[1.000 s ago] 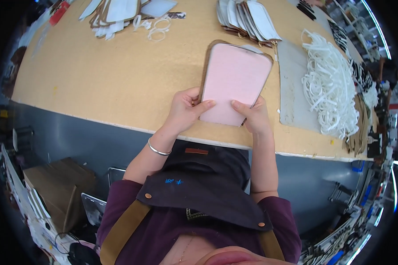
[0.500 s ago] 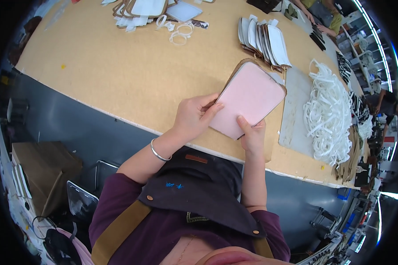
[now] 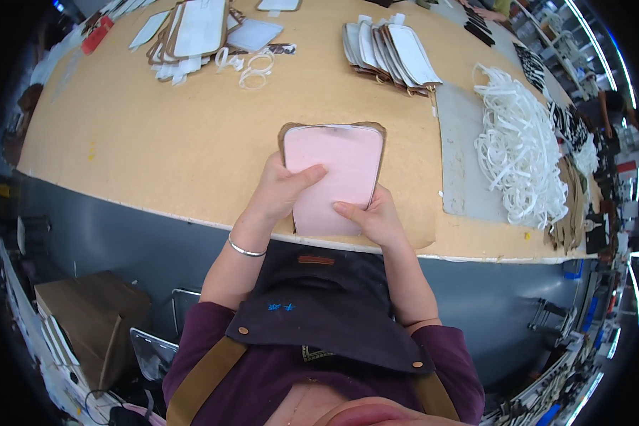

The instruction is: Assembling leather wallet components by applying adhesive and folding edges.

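Between my two hands is a flat panel (image 3: 337, 160) with rounded top corners, pale pink on its upper face and edged in brown. It is held over the near edge of the table, with its bottom edge toward me. My left hand (image 3: 280, 186) grips the left side, thumb lying on the pink face and fingers hidden beneath. On the lower right side my right hand (image 3: 378, 216) pinches it the same way, thumb on top. A strip of white shows along the panel's far edge.
Beyond the panel stands a stack of white-faced, brown-edged panels (image 3: 397, 57). Another pile of panels (image 3: 199, 32) lies far left, beside clear rings (image 3: 255, 69). A heap of white strips (image 3: 518, 156) covers the right side. A brown box (image 3: 92, 323) sits on the floor left.
The panel has swung from a rightward tilt to nearly upright and come left and closer to me, both hands moving with it. The view has shifted too.
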{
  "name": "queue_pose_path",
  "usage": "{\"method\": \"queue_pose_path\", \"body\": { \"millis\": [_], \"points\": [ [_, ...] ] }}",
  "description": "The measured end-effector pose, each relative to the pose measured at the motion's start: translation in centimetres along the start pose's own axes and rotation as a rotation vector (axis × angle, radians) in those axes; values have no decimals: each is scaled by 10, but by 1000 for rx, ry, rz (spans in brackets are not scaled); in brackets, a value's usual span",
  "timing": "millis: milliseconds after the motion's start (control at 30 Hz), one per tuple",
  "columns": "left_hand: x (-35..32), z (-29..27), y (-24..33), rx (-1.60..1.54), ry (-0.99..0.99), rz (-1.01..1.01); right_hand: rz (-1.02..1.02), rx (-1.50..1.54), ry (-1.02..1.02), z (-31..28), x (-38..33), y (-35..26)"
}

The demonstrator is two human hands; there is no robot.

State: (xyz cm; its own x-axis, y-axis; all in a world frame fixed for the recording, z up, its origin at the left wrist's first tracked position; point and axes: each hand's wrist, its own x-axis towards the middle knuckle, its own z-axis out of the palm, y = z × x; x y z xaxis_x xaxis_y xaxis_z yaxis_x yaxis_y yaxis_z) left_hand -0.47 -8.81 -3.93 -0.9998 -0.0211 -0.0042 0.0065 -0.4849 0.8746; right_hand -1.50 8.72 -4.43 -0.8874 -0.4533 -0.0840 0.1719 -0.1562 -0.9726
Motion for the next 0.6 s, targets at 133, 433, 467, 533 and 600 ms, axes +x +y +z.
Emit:
{"method": "queue_pose_path", "body": {
  "millis": [133,433,467,533,600],
  "points": [
    [-4,-1,-5,-88,15,-30,-41,-86,38,-8,5,-10],
    [-10,-1,-13,-58,20,30,13,189,140,-13,13,-26],
    [-10,0,-14,-40,31,34,12,192,145,-12,12,-25],
    [-9,2,-15,-21,37,37,1,160,206,-11,10,-24],
    [-10,3,-16,-24,34,51,-59,115,282,-3,10,-23]
  ]
}}
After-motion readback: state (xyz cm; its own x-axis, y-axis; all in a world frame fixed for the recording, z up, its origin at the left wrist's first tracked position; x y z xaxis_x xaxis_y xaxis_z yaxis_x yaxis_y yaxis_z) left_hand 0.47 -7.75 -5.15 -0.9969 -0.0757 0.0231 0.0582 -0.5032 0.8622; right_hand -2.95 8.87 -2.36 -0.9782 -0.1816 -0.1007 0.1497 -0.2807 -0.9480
